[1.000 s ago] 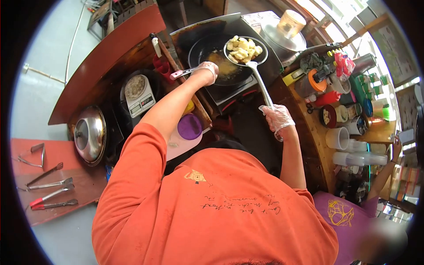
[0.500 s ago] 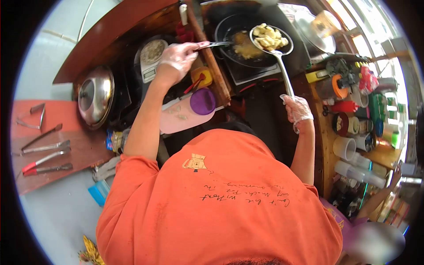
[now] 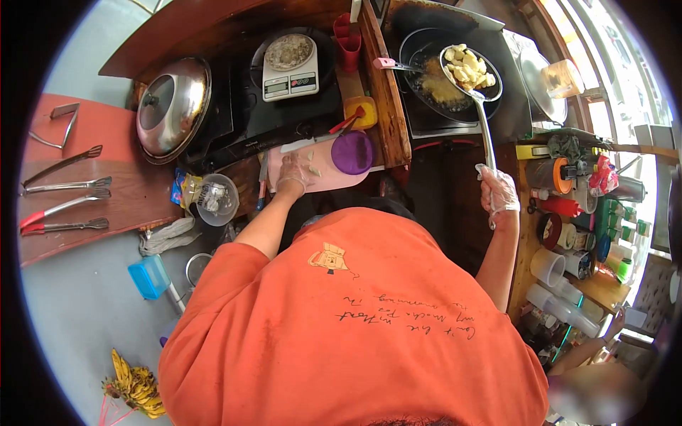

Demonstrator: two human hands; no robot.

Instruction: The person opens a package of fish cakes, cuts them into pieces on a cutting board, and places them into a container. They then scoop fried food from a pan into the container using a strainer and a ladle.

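Note:
My right hand, in a clear plastic glove, is closed around the long metal handle of a skimmer. The skimmer's bowl holds a heap of pale yellow food pieces above a black wok of bubbling oil. A pink-handled utensil rests across the wok's left rim. My gloved left hand lies low over a pink cutting board, fingers apart, beside a few small pale pieces. A purple lid or bowl sits on the board's right part.
A digital kitchen scale stands on the black stove beyond the board. To the left are a domed steel lid and several tongs. Bottles and tubs crowd the right shelf. Bananas lie lower left; another person is at lower right.
My left hand has let go of the pink-handled utensil and come down to the pink board. My right hand keeps the skimmer over the wok. The view has shifted.

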